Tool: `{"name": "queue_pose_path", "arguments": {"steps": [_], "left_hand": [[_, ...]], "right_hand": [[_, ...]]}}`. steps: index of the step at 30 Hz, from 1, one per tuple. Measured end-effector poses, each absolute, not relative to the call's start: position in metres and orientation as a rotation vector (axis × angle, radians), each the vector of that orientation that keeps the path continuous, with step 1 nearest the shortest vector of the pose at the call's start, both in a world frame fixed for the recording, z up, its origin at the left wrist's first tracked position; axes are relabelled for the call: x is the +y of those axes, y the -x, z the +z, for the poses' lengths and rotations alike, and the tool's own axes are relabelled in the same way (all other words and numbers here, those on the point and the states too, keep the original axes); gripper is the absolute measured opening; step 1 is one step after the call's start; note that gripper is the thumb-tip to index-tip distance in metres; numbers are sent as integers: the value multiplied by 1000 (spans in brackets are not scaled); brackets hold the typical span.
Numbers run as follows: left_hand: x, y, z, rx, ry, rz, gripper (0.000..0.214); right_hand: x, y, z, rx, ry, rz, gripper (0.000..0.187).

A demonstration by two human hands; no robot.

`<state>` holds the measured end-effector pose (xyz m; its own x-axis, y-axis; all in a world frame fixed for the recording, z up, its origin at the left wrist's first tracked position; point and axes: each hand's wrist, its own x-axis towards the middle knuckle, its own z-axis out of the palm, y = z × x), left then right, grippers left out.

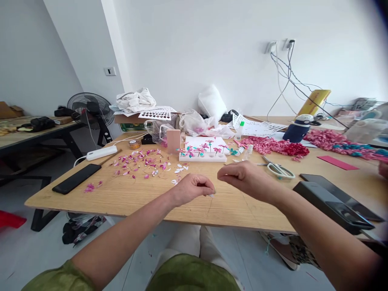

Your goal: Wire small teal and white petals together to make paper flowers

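Over a cluttered wooden table [127, 198], the left hand [192, 189] pinches a small white petal [211, 195] near the front edge. The right hand [245, 178] hovers beside it, fingertips pressed together.

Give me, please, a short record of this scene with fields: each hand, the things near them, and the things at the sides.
left hand: fingertips pinched on a white bit, low over the table
right hand: fingertips pinched together; anything held is too small to tell
hands: close, not touching
behind hands: pink petals scattered; white block with pink flowers standing in it
right side: scissors lying flat
left side: black phone; white power strip
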<state>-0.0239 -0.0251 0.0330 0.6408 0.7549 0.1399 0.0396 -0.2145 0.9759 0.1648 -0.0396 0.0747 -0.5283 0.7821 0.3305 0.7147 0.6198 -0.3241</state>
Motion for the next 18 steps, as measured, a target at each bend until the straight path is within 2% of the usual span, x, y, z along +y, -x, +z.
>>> {"name": "queue_pose_path", "arguments": {"steps": [4,7,13,18], "left_hand": [[-27,27,32,568,-1379,823,10],[-23,27,24,581,-1225,973,12],[-15,25,18,745,-1249,1123,12],[-18,23,24,938,-1611,1102,11]], "right_hand": [[-28,-170,56,-2281,1245,499,22],[-33,-163,37,-2213,1265,540,23],[-56,-143,30,-2377,1227,98,25],[-62,-140,53,-2510,1181,-140,28]]}}
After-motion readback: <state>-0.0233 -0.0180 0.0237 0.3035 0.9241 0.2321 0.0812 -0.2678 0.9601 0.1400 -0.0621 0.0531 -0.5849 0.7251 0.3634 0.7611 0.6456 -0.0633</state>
